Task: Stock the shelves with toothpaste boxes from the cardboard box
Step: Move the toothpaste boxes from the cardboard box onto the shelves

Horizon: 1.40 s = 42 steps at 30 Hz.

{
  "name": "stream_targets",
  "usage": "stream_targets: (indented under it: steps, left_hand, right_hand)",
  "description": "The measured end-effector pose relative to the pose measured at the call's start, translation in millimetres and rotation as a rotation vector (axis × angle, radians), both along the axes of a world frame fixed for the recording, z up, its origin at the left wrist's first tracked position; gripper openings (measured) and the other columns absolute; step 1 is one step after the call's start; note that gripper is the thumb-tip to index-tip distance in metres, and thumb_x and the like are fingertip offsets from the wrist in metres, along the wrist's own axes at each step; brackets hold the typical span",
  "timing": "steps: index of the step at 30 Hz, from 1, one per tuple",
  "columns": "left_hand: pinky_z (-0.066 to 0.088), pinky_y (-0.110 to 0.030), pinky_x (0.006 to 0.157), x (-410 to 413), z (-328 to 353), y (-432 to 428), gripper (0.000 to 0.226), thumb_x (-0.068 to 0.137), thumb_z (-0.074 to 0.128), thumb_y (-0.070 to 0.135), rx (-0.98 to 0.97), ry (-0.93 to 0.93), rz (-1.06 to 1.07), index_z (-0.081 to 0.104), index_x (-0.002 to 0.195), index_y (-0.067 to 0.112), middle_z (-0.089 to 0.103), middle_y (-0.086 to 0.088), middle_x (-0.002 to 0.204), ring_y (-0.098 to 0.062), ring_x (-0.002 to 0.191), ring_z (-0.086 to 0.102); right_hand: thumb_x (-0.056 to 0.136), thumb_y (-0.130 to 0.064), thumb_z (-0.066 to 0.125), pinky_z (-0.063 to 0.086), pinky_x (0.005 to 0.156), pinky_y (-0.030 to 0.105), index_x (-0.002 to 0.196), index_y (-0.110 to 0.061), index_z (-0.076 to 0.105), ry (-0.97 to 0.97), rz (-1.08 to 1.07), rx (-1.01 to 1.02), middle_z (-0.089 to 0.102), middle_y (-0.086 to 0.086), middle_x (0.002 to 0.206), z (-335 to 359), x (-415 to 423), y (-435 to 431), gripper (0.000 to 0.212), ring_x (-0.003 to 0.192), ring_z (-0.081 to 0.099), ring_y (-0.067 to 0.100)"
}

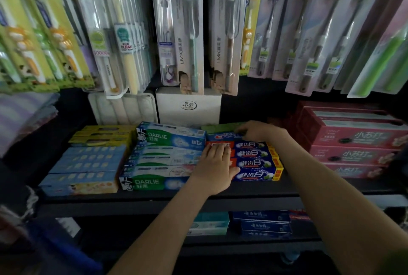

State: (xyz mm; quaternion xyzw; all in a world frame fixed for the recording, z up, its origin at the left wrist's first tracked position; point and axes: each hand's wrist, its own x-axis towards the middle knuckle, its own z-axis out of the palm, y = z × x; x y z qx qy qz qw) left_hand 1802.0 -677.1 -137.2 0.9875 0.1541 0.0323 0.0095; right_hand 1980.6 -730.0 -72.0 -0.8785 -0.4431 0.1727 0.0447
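Now the shelf [154,197] holds rows of toothpaste boxes: Darlie boxes [167,140] in the middle, a blue stack [254,163] just beside them, and red boxes [353,140] at the right. My left hand [215,162] lies flat on the blue stack, fingers straight. My right hand [258,131] reaches further back, fingers curled over a Crest box [220,136] on top of this stack. Toothbrush packs [189,31] hang above the shelf.

Blue-and-red toothpaste boxes [254,164] lie flat, stacked in stepped rows on the dark shelf [154,196], just beside green Darlie boxes [163,163].
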Motion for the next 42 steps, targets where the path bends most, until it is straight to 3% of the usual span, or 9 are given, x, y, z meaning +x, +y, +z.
stream_targets:
  steps: [9,14,18,22,25,28,33,39,42]
  left_hand:
    - [-0.002,-0.041,0.120,-0.5,11.6,-8.7,0.068,0.102,0.018,0.048,-0.042,0.091,0.059,0.001,0.152,0.006,0.002,-0.012,0.160,-0.027,0.147,0.000]
    - [-0.004,-0.039,0.119,-4.7,16.2,-10.2,0.070,0.101,0.018,0.051,-0.088,0.116,0.052,-0.002,0.152,0.008,-0.002,-0.010,0.160,-0.025,0.146,-0.002]
    - [-0.016,-0.032,0.111,-20.8,32.5,-4.6,0.063,0.102,0.026,0.046,-0.070,-0.159,-0.032,0.009,0.153,0.015,-0.005,-0.004,0.160,-0.021,0.146,-0.010]
    - [0.011,-0.048,0.119,-43.7,39.7,37.8,0.052,0.089,0.055,0.011,0.147,-0.465,-0.129,0.045,0.140,0.012,0.032,-0.013,0.152,-0.029,0.143,0.020]
    - [0.014,-0.046,0.115,-53.7,45.5,72.4,0.055,0.086,0.066,0.016,0.242,-0.378,-0.042,0.049,0.138,0.015,0.040,-0.016,0.146,-0.034,0.137,0.031]
    - [0.013,-0.043,0.116,-49.1,50.7,94.2,0.053,0.092,0.058,0.032,0.256,-0.201,0.039,0.044,0.142,0.023,0.044,-0.009,0.144,-0.028,0.135,0.033]
    - [0.023,-0.037,0.110,-33.4,51.3,110.3,0.049,0.097,0.049,0.034,0.321,-0.143,0.132,0.037,0.144,0.024,0.050,-0.005,0.138,-0.026,0.128,0.040]
    - [0.004,-0.047,0.118,-14.2,48.2,78.8,0.052,0.098,0.045,0.024,0.239,-0.234,0.040,0.030,0.148,0.023,0.032,-0.005,0.151,-0.023,0.142,0.023]
    - [-0.006,-0.052,0.117,4.8,44.6,62.5,0.046,0.098,0.043,0.022,0.179,-0.192,-0.042,0.038,0.143,0.024,0.038,0.002,0.149,-0.017,0.144,0.021]
  right_hand:
    - [0.103,-0.027,0.036,0.023,0.111,0.031,0.143,-0.019,0.042,-0.075,0.086,0.191,0.033,0.007,0.152,-37.3,-12.8,-27.9,0.041,0.140,0.029,0.023]
    - [0.100,-0.005,0.035,0.037,0.100,0.029,0.135,-0.014,0.052,-0.131,0.028,0.277,0.047,0.010,0.142,-34.3,-9.1,-31.7,0.039,0.126,0.046,0.025]
    - [0.096,-0.005,0.043,0.045,0.096,0.035,0.130,-0.015,0.056,-0.207,0.035,0.243,0.055,0.012,0.131,-27.6,8.2,-19.4,0.038,0.115,0.054,0.027]
    - [0.094,-0.020,0.056,0.046,0.095,0.037,0.129,-0.014,0.057,-0.152,0.024,0.171,0.054,0.013,0.127,-16.6,15.9,-1.8,0.036,0.113,0.054,0.028]
    - [0.090,-0.023,0.062,0.046,0.094,0.037,0.132,-0.016,0.054,-0.120,0.057,0.125,0.053,0.010,0.129,-15.0,16.4,8.8,0.043,0.114,0.053,0.026]
    - [0.088,-0.024,0.065,0.048,0.092,0.038,0.131,-0.017,0.054,-0.166,0.078,0.036,0.053,0.011,0.128,-16.7,15.0,17.3,0.044,0.112,0.054,0.027]
    - [0.088,-0.031,0.064,0.040,0.098,0.038,0.133,-0.020,0.051,-0.245,0.098,-0.079,0.043,0.011,0.133,-14.5,18.0,23.1,0.048,0.123,0.041,0.029]
    - [0.089,-0.013,0.061,0.042,0.072,0.026,0.099,-0.014,0.060,-0.116,0.115,0.054,0.058,0.005,0.115,-16.5,20.3,14.7,0.010,0.094,0.052,0.017]
    - [0.087,-0.016,0.064,0.042,0.064,0.022,0.103,-0.016,0.052,-0.063,0.103,0.106,0.055,0.005,0.115,-18.0,20.7,9.1,0.019,0.095,0.052,0.018]
